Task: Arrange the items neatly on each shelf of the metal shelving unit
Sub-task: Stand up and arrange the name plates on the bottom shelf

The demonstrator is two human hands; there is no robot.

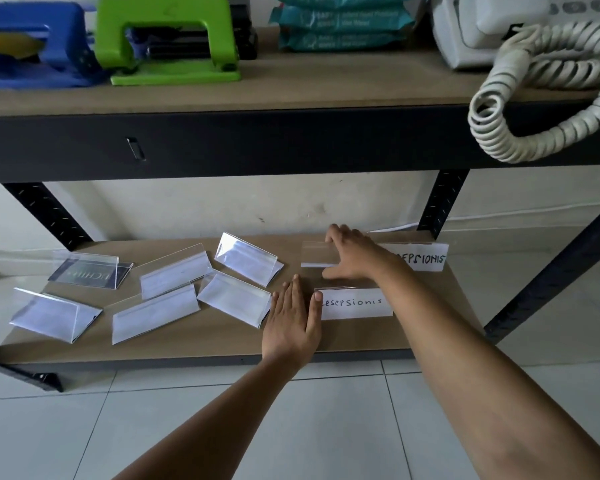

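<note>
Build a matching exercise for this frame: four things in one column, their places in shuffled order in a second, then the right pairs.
Things:
1. green plastic hole punch
2. stack of teal wet-wipe packs
3. white coiled telephone cord
4. clear acrylic sign holder reading RESEPSIONIS

Places:
A. hanging over the upper shelf's front edge
B. lower shelf, beside the left hand
C. upper shelf, next to a blue punch
D. upper shelf, middle, at the back

Pairs: 1-C, 2-D, 3-A, 4-B
</note>
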